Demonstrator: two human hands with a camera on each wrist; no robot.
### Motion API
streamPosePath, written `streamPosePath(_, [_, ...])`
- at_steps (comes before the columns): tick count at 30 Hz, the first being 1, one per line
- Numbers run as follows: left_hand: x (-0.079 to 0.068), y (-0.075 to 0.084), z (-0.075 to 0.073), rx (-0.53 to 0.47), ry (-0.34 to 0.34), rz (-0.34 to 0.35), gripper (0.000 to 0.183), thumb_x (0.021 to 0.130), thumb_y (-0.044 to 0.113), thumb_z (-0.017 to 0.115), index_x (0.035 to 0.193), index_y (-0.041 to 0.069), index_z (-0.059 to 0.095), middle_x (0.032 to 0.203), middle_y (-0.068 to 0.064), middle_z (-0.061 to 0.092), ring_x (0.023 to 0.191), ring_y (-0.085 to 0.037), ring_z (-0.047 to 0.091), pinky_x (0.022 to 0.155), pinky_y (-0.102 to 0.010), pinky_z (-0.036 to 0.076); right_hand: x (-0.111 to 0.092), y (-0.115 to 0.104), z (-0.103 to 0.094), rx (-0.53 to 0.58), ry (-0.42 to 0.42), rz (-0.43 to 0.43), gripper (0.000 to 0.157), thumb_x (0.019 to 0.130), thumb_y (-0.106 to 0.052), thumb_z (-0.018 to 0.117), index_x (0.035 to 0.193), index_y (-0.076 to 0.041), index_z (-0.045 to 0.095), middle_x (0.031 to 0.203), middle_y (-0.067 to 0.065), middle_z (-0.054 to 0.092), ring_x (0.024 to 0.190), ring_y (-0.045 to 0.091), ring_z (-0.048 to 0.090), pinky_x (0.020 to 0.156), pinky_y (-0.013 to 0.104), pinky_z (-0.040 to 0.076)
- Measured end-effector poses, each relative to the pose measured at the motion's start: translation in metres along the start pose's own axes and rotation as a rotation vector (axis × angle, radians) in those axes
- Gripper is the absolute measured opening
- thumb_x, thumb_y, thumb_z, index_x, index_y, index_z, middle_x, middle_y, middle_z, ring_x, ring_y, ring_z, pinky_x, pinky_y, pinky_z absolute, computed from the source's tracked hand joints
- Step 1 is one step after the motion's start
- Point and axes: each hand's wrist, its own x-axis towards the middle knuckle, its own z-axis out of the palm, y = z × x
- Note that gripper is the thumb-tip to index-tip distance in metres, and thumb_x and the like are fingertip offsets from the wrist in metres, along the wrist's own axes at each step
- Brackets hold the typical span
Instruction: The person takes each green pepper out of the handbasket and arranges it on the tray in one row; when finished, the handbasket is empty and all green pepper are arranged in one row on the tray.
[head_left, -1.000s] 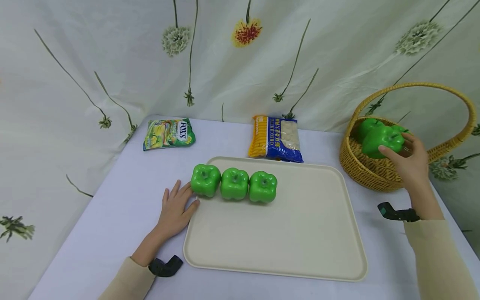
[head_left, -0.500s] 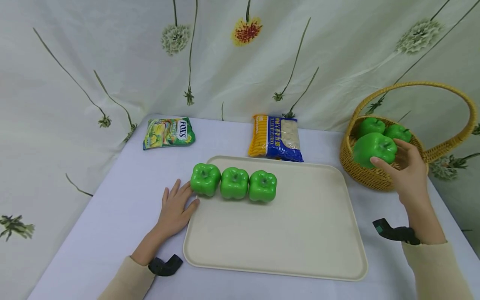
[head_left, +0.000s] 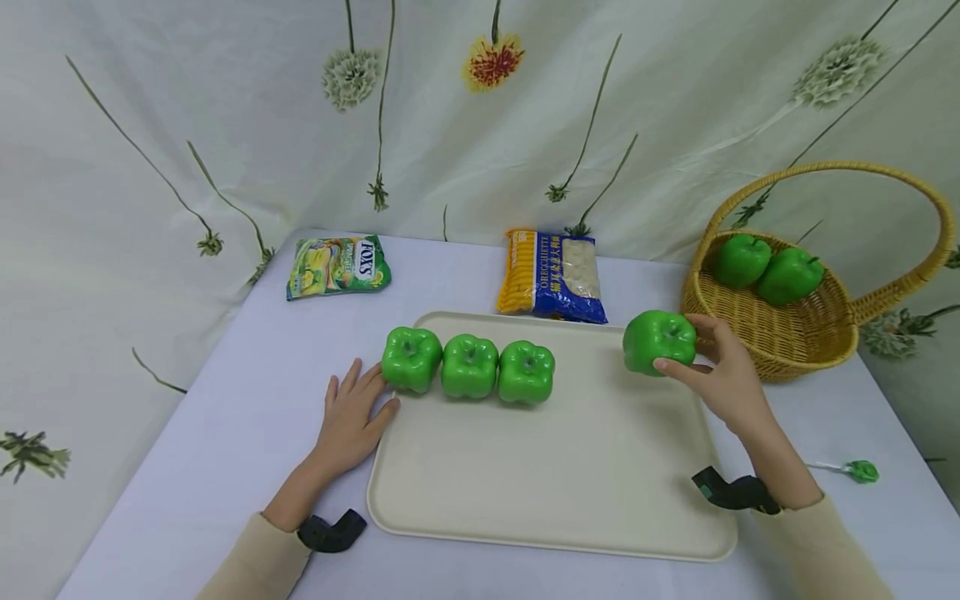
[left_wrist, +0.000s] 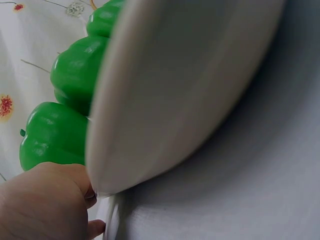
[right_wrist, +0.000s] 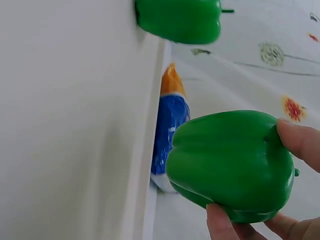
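My right hand (head_left: 723, 371) pinches a green bell pepper (head_left: 660, 342) between thumb and fingers, over the right back part of the cream tray (head_left: 555, 492). In the right wrist view the held pepper (right_wrist: 232, 162) lies on its side, stem toward the palm. On the tray's back left, three green bell peppers (head_left: 469, 367) stand in a row, stems up. My left hand (head_left: 352, 421) lies with spread fingers at the tray's left edge, fingertips right at the leftmost pepper (left_wrist: 52, 137). Two more peppers (head_left: 790, 275) sit in the wicker basket (head_left: 806, 333).
Behind the tray lies a blue and yellow pasta bag (head_left: 553, 277). A green FOX'S candy bag (head_left: 339, 267) is at the back left. The basket's tall handle (head_left: 840, 169) arches at the right. A green-headed lollipop (head_left: 861, 472) lies near the right sleeve.
My right hand has carried the green bell pepper out of the basket, leftward and over the tray. The lollipop has come into sight. My left hand has stayed in place.
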Motion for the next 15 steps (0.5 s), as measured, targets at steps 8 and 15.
streamPosePath(8, [0.0,0.0,-0.001,0.0,0.003,-0.001,0.049,0.097,0.022,0.053,0.142,0.005,0.048,0.152,-0.02,0.041,0.147,-0.05,0.013,0.113,-0.071,-0.002,-0.002,-0.007,0.033,0.023,-0.149,-0.012,0.077,0.083,-0.025,0.079,0.143,-0.001,0.037,0.138,0.021,0.047,0.12,0.039,0.054,0.086,0.025,0.055])
streamPosePath(15, [-0.001,0.002,-0.001,-0.002,-0.001,-0.001,0.049,0.097,0.022,0.052,0.142,0.005,0.048,0.153,-0.02,0.039,0.147,-0.051,0.013,0.113,-0.071,-0.002,-0.003,-0.011,0.052,0.006,-0.209,-0.011,0.076,0.08,-0.023,0.082,0.138,0.002,0.04,0.137,0.023,0.047,0.12,0.044,0.055,0.088,0.042,0.057])
